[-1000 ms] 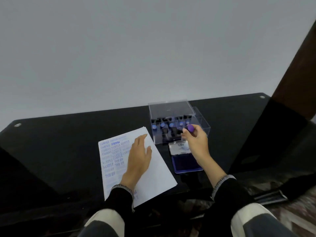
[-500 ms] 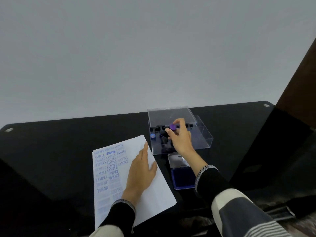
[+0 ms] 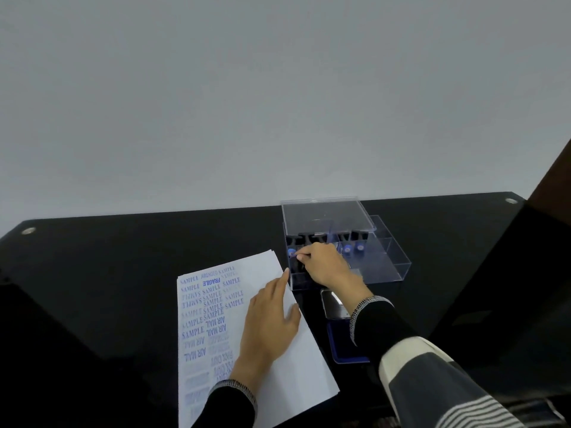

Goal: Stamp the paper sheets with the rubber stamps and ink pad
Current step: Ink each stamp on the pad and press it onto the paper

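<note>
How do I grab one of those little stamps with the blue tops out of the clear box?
Pinch the round blue knob on top between thumb and fingertip, coming straight down from above. The stamps stand upright in the clear box, packed close, so only their tops are free. Approach from the near side: the open lid rises behind them.

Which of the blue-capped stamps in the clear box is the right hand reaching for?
The leftmost blue-capped stamp: the right hand's fingertips are at it, while the other two stand apart to the right.

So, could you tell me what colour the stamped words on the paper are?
Blue, on the white paper, in the head view.
</note>
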{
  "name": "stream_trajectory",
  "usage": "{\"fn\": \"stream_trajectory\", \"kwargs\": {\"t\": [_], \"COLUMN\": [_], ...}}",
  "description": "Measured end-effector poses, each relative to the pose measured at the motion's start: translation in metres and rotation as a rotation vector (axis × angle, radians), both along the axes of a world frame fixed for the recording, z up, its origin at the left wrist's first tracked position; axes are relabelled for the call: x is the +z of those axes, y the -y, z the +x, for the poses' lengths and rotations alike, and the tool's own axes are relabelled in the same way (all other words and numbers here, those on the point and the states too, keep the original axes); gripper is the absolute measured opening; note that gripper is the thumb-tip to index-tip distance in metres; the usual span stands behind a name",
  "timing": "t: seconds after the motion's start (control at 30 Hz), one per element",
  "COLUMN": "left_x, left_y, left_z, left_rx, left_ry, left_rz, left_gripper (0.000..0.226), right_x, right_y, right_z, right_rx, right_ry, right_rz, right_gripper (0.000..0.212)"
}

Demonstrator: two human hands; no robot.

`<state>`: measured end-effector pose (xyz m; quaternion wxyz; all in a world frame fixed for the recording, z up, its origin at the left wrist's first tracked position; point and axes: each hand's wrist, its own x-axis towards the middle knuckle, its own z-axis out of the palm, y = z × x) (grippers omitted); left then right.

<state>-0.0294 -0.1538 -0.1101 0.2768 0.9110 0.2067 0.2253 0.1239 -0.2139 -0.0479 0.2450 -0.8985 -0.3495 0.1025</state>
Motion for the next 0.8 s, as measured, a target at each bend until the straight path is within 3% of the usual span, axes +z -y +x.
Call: {"fn": "stream_trajectory", "kwargs": {"t": [0.17, 0.33, 0.47, 0.6, 0.7, 0.8], "left_x": [0.001, -0.001, 0.0, 0.002, 0.001, -0.001], "left_y": [0.0, -0.001, -0.001, 0.0, -0.001, -0.001], "left_z": [0.0, 0.0, 0.0, 0.0, 0.002, 0.004], "left_rx": [0.012, 0.024, 0.019, 0.008, 0.008, 0.011], "left_ry": [-0.01, -0.016, -0.007, 0.006, -0.008, -0.019], "left_rz": [-0.01, -0.017, -0.026, -0.025, -0.037, -0.017], "left_gripper": [0.067, 0.067, 0.066, 0.065, 0.064, 0.064], "right_x": [0.001, 0.002, 0.01, 0.017, 0.014, 0.009], "right_y": [-0.005, -0.005, -0.016, -0.042, -0.058, -0.064], "right_z": [0.0, -0.002, 0.008, 0.021, 0.023, 0.019], "right_rx": [-0.034, -0.244, -0.324, -0.293, -0.271, -0.302], "right_ry": [-0.015, -0.006, 0.002, 0.013, 0.046, 0.054], "right_rz": [-0.048, 0.171, 0.34, 0.21, 0.009, -0.034], "right_gripper": [0.027, 0.014, 0.02, 0.034, 0.033, 0.032]}}
